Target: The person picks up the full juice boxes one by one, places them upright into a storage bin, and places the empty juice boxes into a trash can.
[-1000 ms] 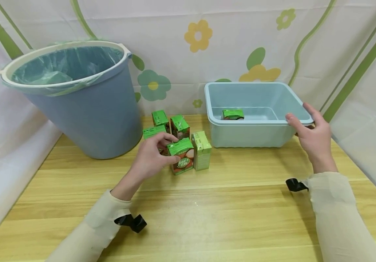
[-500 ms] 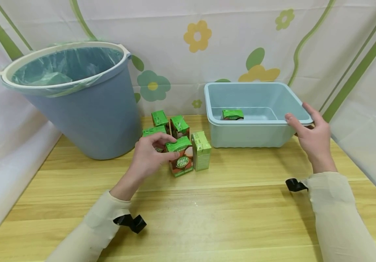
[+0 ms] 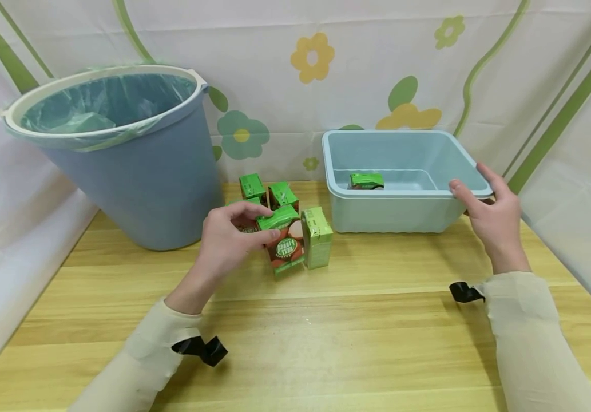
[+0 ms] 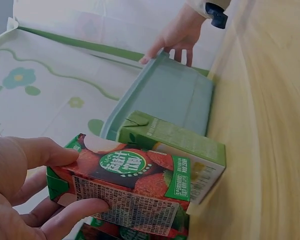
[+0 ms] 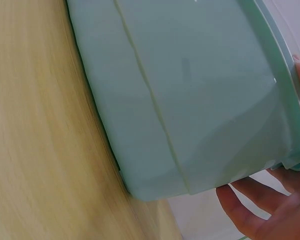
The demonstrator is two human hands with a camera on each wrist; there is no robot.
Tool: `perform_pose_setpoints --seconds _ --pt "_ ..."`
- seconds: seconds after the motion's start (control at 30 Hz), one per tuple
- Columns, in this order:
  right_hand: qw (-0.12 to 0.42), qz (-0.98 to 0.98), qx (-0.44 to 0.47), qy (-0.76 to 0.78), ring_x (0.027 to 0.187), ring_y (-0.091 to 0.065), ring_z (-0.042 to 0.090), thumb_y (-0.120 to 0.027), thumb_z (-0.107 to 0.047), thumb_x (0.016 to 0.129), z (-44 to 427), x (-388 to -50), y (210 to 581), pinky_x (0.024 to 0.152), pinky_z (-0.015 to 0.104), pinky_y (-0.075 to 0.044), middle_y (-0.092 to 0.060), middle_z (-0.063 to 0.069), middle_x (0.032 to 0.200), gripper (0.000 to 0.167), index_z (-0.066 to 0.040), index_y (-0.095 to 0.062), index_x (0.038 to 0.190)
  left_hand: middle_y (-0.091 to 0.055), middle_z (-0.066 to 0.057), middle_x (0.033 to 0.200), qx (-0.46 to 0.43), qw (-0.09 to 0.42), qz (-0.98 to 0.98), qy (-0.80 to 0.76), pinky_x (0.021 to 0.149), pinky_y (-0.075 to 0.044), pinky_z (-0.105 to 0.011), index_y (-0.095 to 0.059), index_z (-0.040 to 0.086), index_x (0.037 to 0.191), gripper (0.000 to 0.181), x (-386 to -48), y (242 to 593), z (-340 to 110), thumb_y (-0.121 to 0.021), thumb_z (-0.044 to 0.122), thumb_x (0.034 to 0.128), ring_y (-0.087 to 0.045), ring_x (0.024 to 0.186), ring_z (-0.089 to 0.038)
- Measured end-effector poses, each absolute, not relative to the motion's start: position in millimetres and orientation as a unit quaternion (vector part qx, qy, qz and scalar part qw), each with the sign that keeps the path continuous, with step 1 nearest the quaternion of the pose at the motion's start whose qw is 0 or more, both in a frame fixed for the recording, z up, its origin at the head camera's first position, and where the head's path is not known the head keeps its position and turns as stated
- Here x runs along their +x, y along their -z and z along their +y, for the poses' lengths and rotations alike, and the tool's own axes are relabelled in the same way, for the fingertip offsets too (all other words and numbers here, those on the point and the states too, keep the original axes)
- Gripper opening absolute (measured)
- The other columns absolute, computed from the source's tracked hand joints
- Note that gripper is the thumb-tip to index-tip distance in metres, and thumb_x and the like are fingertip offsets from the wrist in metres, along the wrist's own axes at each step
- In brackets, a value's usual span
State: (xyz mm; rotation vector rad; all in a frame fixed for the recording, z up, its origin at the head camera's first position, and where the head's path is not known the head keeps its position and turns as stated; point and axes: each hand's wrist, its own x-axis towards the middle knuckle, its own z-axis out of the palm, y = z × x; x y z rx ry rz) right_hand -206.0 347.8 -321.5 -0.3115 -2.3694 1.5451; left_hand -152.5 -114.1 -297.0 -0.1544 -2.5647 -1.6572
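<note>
Between thumb and fingers, the left hand [image 3: 225, 243] pinches a red-and-green juice carton [image 3: 286, 243] at its upper left side; the left wrist view shows this carton [image 4: 130, 175] close up. A light green carton [image 3: 318, 240] stands just right of it. Several other green-topped cartons [image 3: 282, 194] stand behind. The right hand [image 3: 496, 220] grips the right end of a light blue bin [image 3: 393, 212], thumb over the rim and fingers along the outside, as the bin's wall [image 5: 190, 100] shows in the right wrist view. One green-topped carton [image 3: 367, 181] is inside the bin.
A large blue bucket [image 3: 141, 189] with a clear green liner stands at the left. Behind everything hangs a white cloth [image 3: 274, 74] with flower prints. The wooden table [image 3: 326, 343] extends in front of the cartons.
The left hand has moved slightly up and left, and its carton has been raised a little and tilted. The right hand and the bin have stayed put.
</note>
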Motion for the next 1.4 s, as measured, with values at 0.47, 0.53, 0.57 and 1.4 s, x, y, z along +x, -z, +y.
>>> perform_pose_setpoints --seconds 0.47,0.53,0.57,1.4 --pt "0.153 -0.816 -0.106 -0.547 0.116 -0.053 0.004 -0.074 -0.042 0.098 348 -205 322 0.079 0.004 -0.053 -0.028 0.01 0.174 0.08 -0.033 -0.034 0.167 -0.075 -0.002 0.109 -0.058 0.075 -0.768 0.633 0.071 -0.067 -0.035 -0.081 0.009 0.115 0.032 -149 262 -118 -0.09 0.014 0.085 -0.074 0.093 -0.018" --pt "0.153 -0.816 -0.106 -0.548 0.116 -0.054 0.005 -0.074 -0.042 0.098 348 -205 322 0.079 0.004 -0.054 -0.028 0.009 0.174 0.08 -0.033 -0.034 0.167 -0.075 -0.001 0.111 -0.062 0.083 -0.763 0.638 0.071 -0.067 -0.035 -0.081 0.009 0.115 0.031 -149 258 -118 -0.09 0.014 0.0858 -0.075 0.091 -0.018" --pt "0.153 -0.815 -0.106 -0.548 0.116 -0.054 0.005 -0.075 -0.042 0.098 348 -205 322 0.079 0.004 -0.054 -0.028 0.009 0.174 0.08 -0.033 -0.034 0.167 -0.075 -0.001 0.111 -0.063 0.086 -0.763 0.638 0.07 -0.067 -0.034 -0.081 0.009 0.116 0.031 -149 256 -118 -0.089 0.014 0.0862 -0.075 0.091 -0.018" --pt "0.15 -0.819 -0.109 -0.543 0.124 -0.053 0.012 -0.073 -0.045 0.098 348 -205 322 0.08 0.004 -0.053 -0.027 0.008 0.174 0.08 -0.036 -0.033 0.167 -0.071 -0.002 0.102 -0.051 0.137 -0.689 0.71 0.069 -0.065 -0.029 -0.081 0.011 0.117 0.03 -175 217 -90 -0.087 0.009 0.0873 -0.07 0.091 -0.019"
